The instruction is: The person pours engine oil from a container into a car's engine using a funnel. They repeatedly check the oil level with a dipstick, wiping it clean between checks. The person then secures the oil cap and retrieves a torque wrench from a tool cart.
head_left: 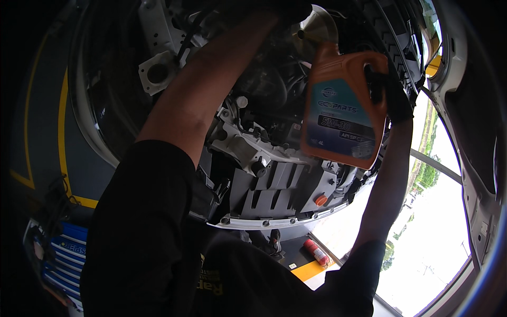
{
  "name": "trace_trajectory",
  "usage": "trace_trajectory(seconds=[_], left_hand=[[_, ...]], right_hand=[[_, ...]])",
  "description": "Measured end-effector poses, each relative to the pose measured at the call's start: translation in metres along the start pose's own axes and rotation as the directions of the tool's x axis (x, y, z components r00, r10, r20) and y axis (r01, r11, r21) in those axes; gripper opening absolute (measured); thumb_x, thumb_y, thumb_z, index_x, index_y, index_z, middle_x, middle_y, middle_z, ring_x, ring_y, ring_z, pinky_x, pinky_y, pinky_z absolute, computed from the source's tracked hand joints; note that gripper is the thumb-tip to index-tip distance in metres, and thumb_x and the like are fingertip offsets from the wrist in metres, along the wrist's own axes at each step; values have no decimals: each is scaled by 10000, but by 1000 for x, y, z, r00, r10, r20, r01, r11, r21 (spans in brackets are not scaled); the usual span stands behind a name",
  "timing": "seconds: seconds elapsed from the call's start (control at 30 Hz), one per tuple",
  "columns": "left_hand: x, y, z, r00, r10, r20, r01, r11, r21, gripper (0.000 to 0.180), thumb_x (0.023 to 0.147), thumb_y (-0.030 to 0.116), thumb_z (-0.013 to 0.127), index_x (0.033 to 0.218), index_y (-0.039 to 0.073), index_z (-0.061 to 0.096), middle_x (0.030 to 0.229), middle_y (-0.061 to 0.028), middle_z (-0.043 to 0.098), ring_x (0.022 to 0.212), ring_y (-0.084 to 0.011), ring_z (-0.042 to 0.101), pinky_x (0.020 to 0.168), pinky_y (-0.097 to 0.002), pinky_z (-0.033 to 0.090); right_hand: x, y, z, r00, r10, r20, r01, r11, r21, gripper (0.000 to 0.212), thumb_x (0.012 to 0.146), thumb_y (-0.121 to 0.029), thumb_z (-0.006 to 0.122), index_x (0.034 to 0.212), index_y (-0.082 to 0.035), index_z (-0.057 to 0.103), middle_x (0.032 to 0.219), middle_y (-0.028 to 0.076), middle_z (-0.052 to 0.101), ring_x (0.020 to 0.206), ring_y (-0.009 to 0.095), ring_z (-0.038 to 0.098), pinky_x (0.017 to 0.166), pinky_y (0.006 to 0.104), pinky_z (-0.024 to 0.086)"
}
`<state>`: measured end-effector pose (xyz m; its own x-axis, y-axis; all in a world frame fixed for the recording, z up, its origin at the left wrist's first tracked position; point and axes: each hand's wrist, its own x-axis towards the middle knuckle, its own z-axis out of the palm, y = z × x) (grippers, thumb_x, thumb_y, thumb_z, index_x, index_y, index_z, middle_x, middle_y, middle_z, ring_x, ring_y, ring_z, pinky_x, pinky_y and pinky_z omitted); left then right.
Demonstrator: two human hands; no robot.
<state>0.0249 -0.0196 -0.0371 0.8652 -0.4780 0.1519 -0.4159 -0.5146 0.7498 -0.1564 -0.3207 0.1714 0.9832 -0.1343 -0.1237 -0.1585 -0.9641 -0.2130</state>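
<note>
An orange oil jug [343, 95] with a blue-green label is held up over a car's engine bay. My right hand [398, 98], in a black glove, is closed round its handle on the right side. The jug's neck points at a pale yellowish funnel [317, 29] and overlaps its lower rim. Whether oil is flowing cannot be seen. My left arm reaches far across the bay to the top edge, where my left hand [289, 9], dark and partly cut off, is beside the funnel. Its fingers are lost in shadow.
Below the jug lie the car's front panel [274, 185] and an orange cap [320, 201]. The car's raised hood [475, 142] stands at the right. A red fire extinguisher [317, 252] is on the floor, and a blue tool chest [68, 259] is at lower left.
</note>
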Motion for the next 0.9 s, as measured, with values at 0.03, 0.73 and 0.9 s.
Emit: trace_trajectory(seconds=[0.03, 0.73, 0.9], left_hand=[[2, -4, 1, 999, 38, 11, -38, 999, 9, 484, 1058, 382, 321, 1292, 102, 640, 1386, -214, 625, 1276, -384, 604, 1090, -513, 438], [-20, 17, -23, 991, 28, -128, -8, 988, 156, 562, 1049, 447, 329, 1036, 56, 734, 1029, -235, 738, 968, -435, 710, 878, -577, 527], [-16, 11, -25, 995, -47, -92, 55, 995, 88, 676, 1066, 556, 280, 1101, 52, 730, 1072, -232, 736, 1037, -445, 691, 902, -585, 512]], right_hand=[[-1, 2, 1, 1000, 23, -6, -23, 998, 51, 291, 1018, -201, 574, 1201, -87, 769, 1276, 135, 707, 1173, 186, 676, 1043, 330, 488], [-106, -4, 52, 869, 317, -380, 140, 579, 803, 216, 974, -135, 685, 1121, 23, 688, 955, 79, 697, 869, 161, 696, 766, 309, 570], [-171, 25, 89, 776, 273, -569, 124, 818, 562, 230, 978, -135, 667, 1112, 49, 698, 1031, 100, 737, 929, 180, 721, 824, 318, 575]])
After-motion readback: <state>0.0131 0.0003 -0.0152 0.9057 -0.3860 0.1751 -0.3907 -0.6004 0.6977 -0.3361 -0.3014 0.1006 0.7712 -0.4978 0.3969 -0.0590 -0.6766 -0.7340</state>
